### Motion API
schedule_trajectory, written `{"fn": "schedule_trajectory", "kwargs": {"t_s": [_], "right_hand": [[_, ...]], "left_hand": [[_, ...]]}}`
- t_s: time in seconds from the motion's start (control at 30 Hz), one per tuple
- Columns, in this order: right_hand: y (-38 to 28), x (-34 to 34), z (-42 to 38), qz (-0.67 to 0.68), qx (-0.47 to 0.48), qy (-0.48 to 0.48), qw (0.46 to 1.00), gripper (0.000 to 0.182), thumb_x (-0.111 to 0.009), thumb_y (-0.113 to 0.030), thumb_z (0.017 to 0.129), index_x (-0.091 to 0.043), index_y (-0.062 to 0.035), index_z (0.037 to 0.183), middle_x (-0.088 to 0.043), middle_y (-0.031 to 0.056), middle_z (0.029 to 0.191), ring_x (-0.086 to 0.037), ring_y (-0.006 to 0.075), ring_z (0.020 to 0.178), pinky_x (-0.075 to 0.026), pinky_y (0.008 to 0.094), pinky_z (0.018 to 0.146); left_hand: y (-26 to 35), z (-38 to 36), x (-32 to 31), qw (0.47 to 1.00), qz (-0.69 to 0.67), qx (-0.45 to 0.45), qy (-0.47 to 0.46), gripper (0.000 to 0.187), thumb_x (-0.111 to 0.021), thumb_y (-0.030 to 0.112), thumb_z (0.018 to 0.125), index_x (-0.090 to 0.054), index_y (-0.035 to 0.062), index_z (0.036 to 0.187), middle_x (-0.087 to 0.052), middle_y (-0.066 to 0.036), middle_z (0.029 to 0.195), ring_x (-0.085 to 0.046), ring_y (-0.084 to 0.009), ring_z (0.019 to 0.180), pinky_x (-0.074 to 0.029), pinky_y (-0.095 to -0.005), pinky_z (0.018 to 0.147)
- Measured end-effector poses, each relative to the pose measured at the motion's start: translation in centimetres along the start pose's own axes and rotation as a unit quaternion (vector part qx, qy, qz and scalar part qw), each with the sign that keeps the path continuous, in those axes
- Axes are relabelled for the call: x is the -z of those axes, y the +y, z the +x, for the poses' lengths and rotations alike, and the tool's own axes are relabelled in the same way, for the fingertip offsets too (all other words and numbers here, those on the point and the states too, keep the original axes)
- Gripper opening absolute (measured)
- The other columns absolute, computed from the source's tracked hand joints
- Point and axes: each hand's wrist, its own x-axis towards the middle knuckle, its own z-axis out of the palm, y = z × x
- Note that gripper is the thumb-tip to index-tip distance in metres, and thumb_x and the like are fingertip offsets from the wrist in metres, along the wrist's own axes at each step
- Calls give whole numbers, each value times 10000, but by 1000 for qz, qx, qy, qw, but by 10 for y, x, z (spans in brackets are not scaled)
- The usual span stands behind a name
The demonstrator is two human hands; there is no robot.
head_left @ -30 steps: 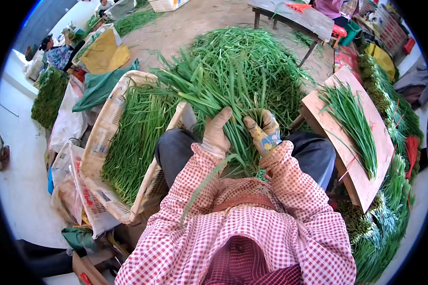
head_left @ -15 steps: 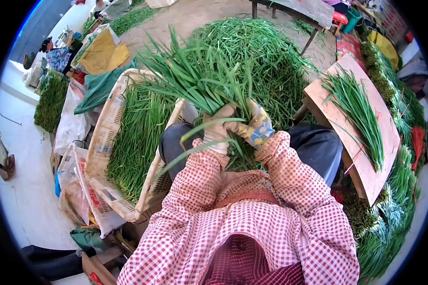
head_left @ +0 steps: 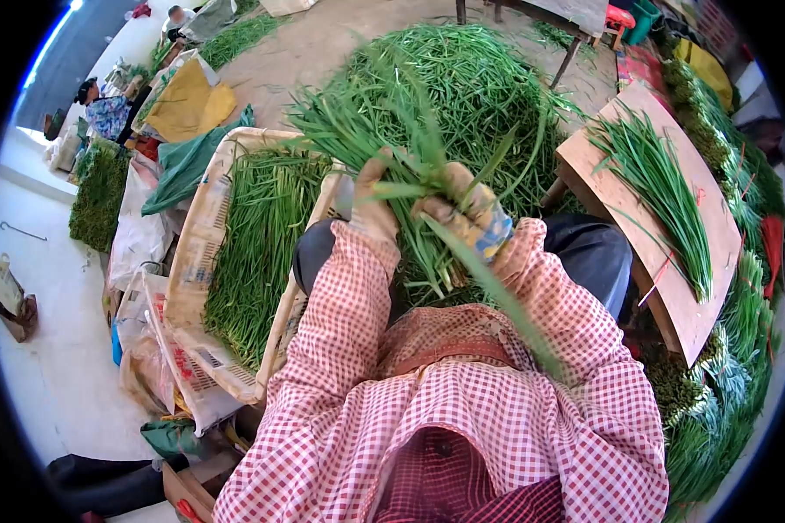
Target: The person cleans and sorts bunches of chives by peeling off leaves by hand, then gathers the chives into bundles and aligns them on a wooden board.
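Observation:
Both gloved hands grip one bunch of long green chives [head_left: 384,139] in front of my chest, its leaf tips fanning up and to the left. My left hand [head_left: 373,202] wraps the left side of the bunch. My right hand [head_left: 467,207], in a glove with a blue and yellow patch, clasps the right side. One loose leaf [head_left: 497,292] hangs from the right hand down over my checked sleeve. The cut ends [head_left: 436,270] of the bunch point toward my lap.
A plastic crate [head_left: 202,235] of chives stands to my left. A large heap of chives [head_left: 480,78] lies ahead on the ground. A wooden board [head_left: 706,261] with a small sorted bunch [head_left: 663,192] sits at right. Bundled greens line the right edge. Another person [head_left: 105,109] sits far left.
The hands lifted the bunch higher and farther from my chest. A loose leaf that curled left of the hands now trails down to the right over my sleeve.

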Motion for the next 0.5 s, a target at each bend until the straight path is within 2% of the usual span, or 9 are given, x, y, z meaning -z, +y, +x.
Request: {"fn": "schedule_trajectory", "kwargs": {"t_s": [0.03, 0.1, 0.13, 0.17, 0.2, 0.27, 0.33, 0.47, 0.5], "right_hand": [[-5, 0, 2, -126, -2, -29, 992, 304, -542, -159, 924, -516, -26, 1196, -624, 89, 930, -600, 167, 803, -495, 270, 695], [1, -16, 4, -159, 93, -52, 982, 187, -537, -149, 885, -579, -41, 1033, -609, 79, 858, -592, 161, 722, -491, 293, 631], [-12, -12, 2, -263, -30, -153, 952, 162, -560, -159, 864, -591, -50, 980, -602, 68, 840, -588, 152, 706, -488, 298, 622], [-7, -11, -4, -274, 14, -161, 948, 244, -600, -186, 815, -569, -67, 1025, -608, 87, 838, -587, 214, 707, -489, 334, 638], [-2, -9, -10, -284, 59, -168, 942, 344, -640, -213, 766, -547, -83, 1070, -614, 106, 835, -587, 276, 707, -490, 369, 655], [5, -10, -25, -350, 31, -201, 914, 374, -630, -148, 668, -561, -83, 1029, -622, 157, 828, -607, 363, 764, -495, 384, 654], [45, -13, -39, -320, 1, -170, 932, 407, -599, -106, 682, -530, -86, 1082, -623, 153, 854, -609, 359, 778, -493, 393, 660], [44, -5, -52, -340, -81, -180, 920, 357, -591, -89, 748, -510, -80, 1095, -632, 154, 906, -620, 360, 782, -505, 404, 657], [68, -3, -71, -350, -127, -189, 909, 317, -604, -98, 776, -519, -75, 1080, -638, 148, 917, -628, 347, 767, -512, 398, 646]], "left_hand": [[7, 5, -13, 997, -58, 40, 44, 217, -597, 255, 868, -570, 52, 942, -612, -95, 872, -614, -278, 806, -526, -426, 753], [17, 17, -25, 986, -71, 113, 103, 192, -586, 268, 878, -546, 82, 853, -560, -62, 757, -574, -254, 744, -515, -403, 727], [21, 22, -22, 982, -27, 143, 119, 194, -582, 270, 880, -533, 89, 830, -539, -56, 733, -557, -244, 732, -512, -405, 724], [25, 27, -20, 982, -26, 144, 118, 194, -582, 270, 880, -533, 89, 830, -539, -56, 733, -557, -244, 732, -512, -405, 724], [29, 31, -18, 979, -46, 132, 146, 179, -590, 242, 875, -532, 87, 808, -533, -55, 713, -551, -245, 720, -508, -386, 710], [41, 27, -33, 972, -92, 101, 193, 172, -589, 218, 868, -519, 82, 788, -509, -53, 685, -539, -246, 702, -504, -362, 695], [36, 34, -37, 978, -38, 22, 206, 197, -593, 236, 863, -507, 71, 796, -505, -53, 692, -543, -236, 727, -507, -357, 701], [55, 42, -39, 990, -42, 50, 126, 184, -577, 222, 870, -505, 62, 813, -513, -50, 717, -544, -213, 712, -514, -365, 726], [77, 38, -60, 976, -43, -5, 212, 179, -568, 213, 877, -504, 59, 813, -512, -49, 713, -543, -210, 700, -519, -372, 741]]}}
